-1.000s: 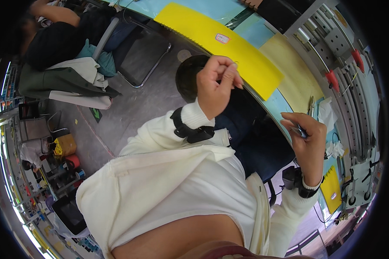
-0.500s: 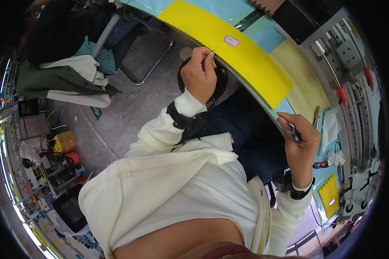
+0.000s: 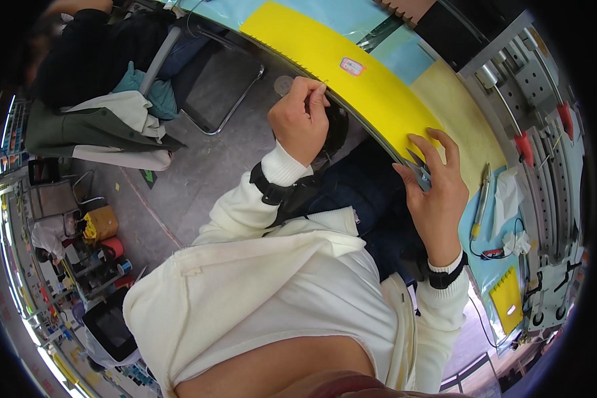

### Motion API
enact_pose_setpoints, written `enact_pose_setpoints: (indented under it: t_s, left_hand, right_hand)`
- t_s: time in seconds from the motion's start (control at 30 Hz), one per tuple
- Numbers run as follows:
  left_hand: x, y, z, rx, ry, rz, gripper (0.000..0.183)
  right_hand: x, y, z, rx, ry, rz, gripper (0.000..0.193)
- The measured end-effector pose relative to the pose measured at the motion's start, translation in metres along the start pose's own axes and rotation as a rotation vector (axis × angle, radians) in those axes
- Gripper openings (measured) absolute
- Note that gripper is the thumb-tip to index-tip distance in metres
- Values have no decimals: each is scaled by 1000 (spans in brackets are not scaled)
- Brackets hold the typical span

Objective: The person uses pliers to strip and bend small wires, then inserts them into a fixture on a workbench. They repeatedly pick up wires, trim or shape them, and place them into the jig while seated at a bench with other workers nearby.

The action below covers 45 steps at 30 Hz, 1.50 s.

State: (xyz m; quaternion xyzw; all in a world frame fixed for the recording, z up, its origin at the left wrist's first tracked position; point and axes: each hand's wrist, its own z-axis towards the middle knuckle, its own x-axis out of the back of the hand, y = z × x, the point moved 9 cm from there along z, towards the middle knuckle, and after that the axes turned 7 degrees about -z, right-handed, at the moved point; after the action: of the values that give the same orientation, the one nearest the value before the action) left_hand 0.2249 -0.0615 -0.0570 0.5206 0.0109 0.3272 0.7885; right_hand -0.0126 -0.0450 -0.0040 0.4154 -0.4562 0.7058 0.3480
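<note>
A long yellow sheet [image 3: 378, 93] with a small pink-edged label [image 3: 351, 67] lies along the table's edge; fine dark points line part of its near edge. At that edge my left hand [image 3: 300, 118] is closed, thumb and forefinger pinching a tiny thin wire-like piece [image 3: 326, 83]. To the right, over the sheet's near right end, my right hand [image 3: 439, 189] has its thumb and fingers spread. A small silver tool with pointed blades [image 3: 419, 170], seemingly small snips, sits within that hand, its handle partly hidden by the fingers.
On the table at right lie a pen-like tool [image 3: 481, 202], crumpled white tissue [image 3: 506, 192] and a smaller yellow piece [image 3: 506, 300]. Red-handled clamps [image 3: 524, 147] and a metal frame stand beyond. A metal-framed chair [image 3: 222, 109] and another person's dark clothing [image 3: 99, 60] are at left.
My right hand has moved left and up onto the sheet's end, its fingers spreading and showing more of the silver tool. My left hand has shifted slightly left, still pinching.
</note>
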Motion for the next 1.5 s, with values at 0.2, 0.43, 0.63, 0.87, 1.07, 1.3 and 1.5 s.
enact_pose_setpoints:
  t_s: [0.2, 0.43, 0.63, 0.87, 1.07, 1.3, 1.5]
  left_hand:
    - [-1, 8, 4, 3, -79, 139, 4]
    - [-3, 1, 4, 60, -164, 197, 2]
    - [-4, -25, -4, 248, -193, -93, 6]
    - [17, 36, 3, -13, -95, 75, 25]
    - [-43, 150, 8, -154, -232, -303, 21]
    - [-158, 318, -76, -232, -993, -760, 12]
    - [-256, 402, -115, -465, -1043, -769, 12]
  right_hand:
    - [-2, 2, -2, -33, -57, 35, 38]
    - [-3, 2, -3, -8, -38, 45, 46]
    - [-1, 3, -5, 3, -15, 90, 46]
    - [30, 13, -20, -11, 59, 208, 37]
    - [125, 76, -61, -113, 415, 308, 23]
    - [259, 206, -176, -507, 876, 196, 14]
    - [313, 266, -225, -521, 1100, 9, 44]
